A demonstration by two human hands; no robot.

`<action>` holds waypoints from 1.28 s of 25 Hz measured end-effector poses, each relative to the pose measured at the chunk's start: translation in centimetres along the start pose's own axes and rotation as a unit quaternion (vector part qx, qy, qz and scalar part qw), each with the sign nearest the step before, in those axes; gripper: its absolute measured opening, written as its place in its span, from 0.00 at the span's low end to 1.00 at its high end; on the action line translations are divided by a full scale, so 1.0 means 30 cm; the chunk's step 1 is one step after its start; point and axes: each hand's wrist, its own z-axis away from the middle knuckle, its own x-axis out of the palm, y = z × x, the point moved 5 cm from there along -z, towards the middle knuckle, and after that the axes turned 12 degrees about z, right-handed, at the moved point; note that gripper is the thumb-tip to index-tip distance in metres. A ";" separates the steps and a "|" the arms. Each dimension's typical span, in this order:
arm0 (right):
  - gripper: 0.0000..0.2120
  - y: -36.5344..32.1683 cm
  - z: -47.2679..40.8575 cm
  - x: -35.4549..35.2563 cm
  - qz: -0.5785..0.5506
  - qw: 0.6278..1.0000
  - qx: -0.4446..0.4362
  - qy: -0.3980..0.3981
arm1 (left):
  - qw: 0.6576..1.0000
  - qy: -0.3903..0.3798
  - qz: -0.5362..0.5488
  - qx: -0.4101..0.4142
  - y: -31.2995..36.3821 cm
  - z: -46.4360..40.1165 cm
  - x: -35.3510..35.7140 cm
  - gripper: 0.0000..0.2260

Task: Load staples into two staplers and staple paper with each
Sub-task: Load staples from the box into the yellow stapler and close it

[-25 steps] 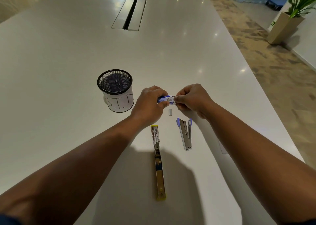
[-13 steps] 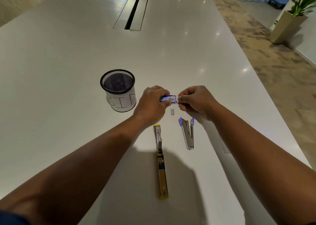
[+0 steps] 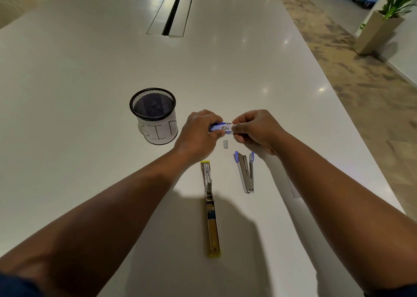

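Note:
A small blue and white staple box is held above the white table between both hands. My left hand grips its left end and my right hand pinches its right end, where a grey strip shows. A short loose strip of staples lies on the table just below the box. The yellow stapler lies swung open flat, lengthwise toward me. The smaller blue-tipped stapler lies on its side to the right of it, its jaws spread in a V.
A black mesh cup with a paper label reading BIN stands left of my hands. A metal cable hatch sits far back in the table. A sheet of paper peeks out under my right forearm. The table's right edge runs close by.
Both hands keep hold of the staple box in nearly the same spot; the staplers and loose strip have not moved.

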 end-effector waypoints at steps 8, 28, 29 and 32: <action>0.03 -0.003 -0.004 0.008 -0.007 1.000 -0.003 -0.006 | 1.000 -0.010 -0.005 0.005 0.004 -0.003 0.001 0.11; 0.11 -0.103 0.115 0.053 0.317 0.938 -0.136 -0.027 | 0.994 0.058 0.088 -0.020 0.024 0.045 -0.047 0.14; 0.11 -0.109 0.121 0.060 0.336 0.930 -0.144 -0.024 | 0.992 0.066 0.102 -0.029 0.023 0.053 -0.055 0.13; 0.08 -0.120 0.139 0.067 0.347 0.923 -0.164 -0.011 | 0.985 0.072 0.149 -0.049 0.010 0.089 -0.066 0.10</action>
